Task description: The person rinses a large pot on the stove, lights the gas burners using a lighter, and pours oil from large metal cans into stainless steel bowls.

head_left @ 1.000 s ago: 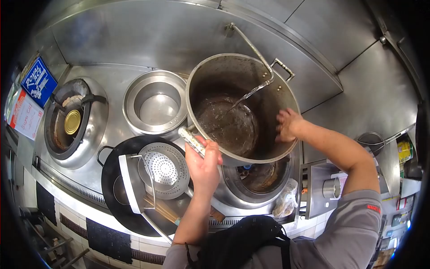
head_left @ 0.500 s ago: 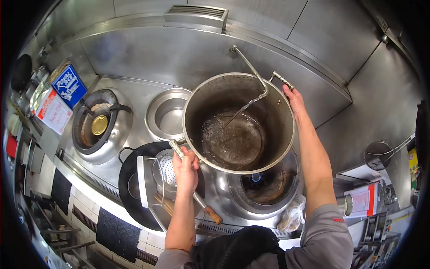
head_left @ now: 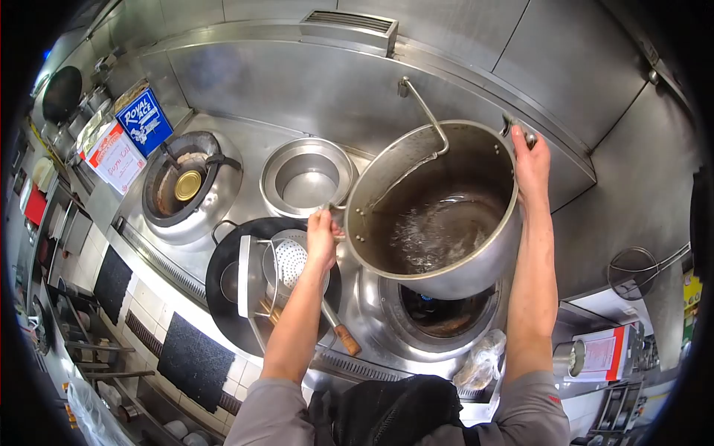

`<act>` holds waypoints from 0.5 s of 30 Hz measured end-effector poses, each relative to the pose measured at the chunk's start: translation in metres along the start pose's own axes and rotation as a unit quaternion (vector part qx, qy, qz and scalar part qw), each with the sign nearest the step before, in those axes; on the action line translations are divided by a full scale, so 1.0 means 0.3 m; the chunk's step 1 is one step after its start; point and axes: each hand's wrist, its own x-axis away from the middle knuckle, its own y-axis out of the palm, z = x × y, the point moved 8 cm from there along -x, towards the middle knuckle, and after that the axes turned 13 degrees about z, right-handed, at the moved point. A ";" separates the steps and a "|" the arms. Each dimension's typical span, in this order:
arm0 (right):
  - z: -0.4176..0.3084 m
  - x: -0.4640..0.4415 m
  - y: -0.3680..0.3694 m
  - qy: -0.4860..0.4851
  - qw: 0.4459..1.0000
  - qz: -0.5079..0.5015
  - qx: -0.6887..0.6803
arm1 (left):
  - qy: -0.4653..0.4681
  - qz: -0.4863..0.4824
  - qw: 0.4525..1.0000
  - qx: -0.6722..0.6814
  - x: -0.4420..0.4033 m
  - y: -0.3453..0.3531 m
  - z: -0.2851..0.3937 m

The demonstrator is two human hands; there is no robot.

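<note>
A large, deep metal stockpot (head_left: 461, 281) hangs between my two hands above a burner (head_left: 379, 316) with a small blue flame. Water (head_left: 446, 234) ripples in the bottom of the pot, which is tilted. My left hand (head_left: 321, 238) is wrapped round the near-left handle. Round the handle at the upper right, my right hand (head_left: 531, 165) is closed too. A wall-mounted water spout (head_left: 428, 115) reaches over the rim, and a thin stream seems to run from its tip along the inner wall.
Left of the pot sits a round steel pan (head_left: 269, 178). A black wok (head_left: 223, 297) holds a perforated skimmer (head_left: 290, 259) and a white-edged rack (head_left: 245, 275). Another burner (head_left: 227, 189) bears a gold tin (head_left: 187, 186). A plastic bag (head_left: 482, 360) lies at the front edge.
Both hands have moved the stockpot to the right, and it tilts more. The spout tip now sits near the pot's back-left wall instead of over its middle. The view has shifted slightly.
</note>
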 end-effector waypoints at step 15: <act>-0.515 0.227 0.413 -0.244 0.917 -0.137 0.284 | -0.001 -0.070 0.952 -0.299 -0.134 0.203 -0.427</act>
